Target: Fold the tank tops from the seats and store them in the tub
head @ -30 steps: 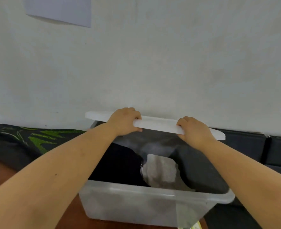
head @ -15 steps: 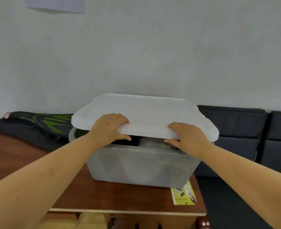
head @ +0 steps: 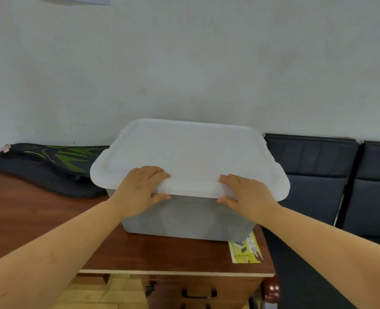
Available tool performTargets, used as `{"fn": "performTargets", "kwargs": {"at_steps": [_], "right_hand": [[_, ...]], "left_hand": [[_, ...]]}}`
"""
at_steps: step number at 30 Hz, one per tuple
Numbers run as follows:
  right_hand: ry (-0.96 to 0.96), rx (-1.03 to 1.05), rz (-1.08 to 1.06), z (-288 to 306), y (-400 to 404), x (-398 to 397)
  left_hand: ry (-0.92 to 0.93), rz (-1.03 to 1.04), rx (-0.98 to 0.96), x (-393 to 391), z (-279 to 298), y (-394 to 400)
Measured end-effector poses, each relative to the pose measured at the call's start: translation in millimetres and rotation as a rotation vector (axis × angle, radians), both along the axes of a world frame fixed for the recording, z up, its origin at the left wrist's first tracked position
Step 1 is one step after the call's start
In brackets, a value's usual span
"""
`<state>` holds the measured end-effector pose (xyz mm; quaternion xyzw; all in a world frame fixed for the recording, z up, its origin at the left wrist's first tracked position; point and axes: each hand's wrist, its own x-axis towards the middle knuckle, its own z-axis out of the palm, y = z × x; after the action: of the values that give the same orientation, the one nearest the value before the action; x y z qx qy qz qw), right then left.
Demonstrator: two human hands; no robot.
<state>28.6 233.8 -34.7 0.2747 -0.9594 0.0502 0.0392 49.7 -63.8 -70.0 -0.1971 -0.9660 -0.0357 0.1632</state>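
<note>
A translucent white tub (head: pixel 184 217) stands on the brown table (head: pixel 35 215), with its frosted lid (head: pixel 189 152) lying flat on top. My left hand (head: pixel 140 190) grips the lid's near edge, fingers on top and thumb underneath. My right hand (head: pixel 247 195) grips the same edge further right in the same way. The lid and cloudy walls hide what is inside the tub.
A black bag with green markings (head: pixel 50 166) lies on the table to the tub's left. A yellow leaflet (head: pixel 246 249) sticks out from under the tub's right corner. Dark padded seats (head: pixel 331 175) stand to the right, against the white wall. A drawer handle (head: pixel 199 294) shows below the table's front edge.
The lid was held up over the open tub with dark clothes showing inside. It has come down flat onto the tub, both hands still on its near edge.
</note>
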Motion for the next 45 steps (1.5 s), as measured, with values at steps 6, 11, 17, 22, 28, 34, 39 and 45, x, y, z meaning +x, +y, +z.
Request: {"fn": "performTargets", "kwargs": {"at_steps": [6,11,17,22,28,34,39,45], "right_hand": [[0.016,-0.199,0.002,-19,0,3],[0.011,-0.326,-0.136,-18,5,-8],[-0.001,-0.361,-0.579,-12,32,-48],[-0.166,-0.502,-0.819,-12,49,-80],[-0.440,-0.701,-1.060,-1,62,-114],[-0.519,-0.692,-1.126,-2,66,-129],[-0.346,-0.664,-1.098,-13,70,-127],[-0.185,-0.699,-0.966,-12,67,-118]], "left_hand": [[-0.212,0.041,-0.058,-8,17,18],[-0.453,-0.029,-0.051,-48,36,86],[-0.487,-0.233,-0.072,-104,36,167],[-0.477,-0.322,-0.089,-155,32,200],[-0.448,-0.440,-0.052,-219,31,231],[-0.417,-0.521,0.006,-258,23,260],[-0.348,-0.531,0.035,-269,21,267],[-0.312,-0.539,0.252,-265,13,257]]}}
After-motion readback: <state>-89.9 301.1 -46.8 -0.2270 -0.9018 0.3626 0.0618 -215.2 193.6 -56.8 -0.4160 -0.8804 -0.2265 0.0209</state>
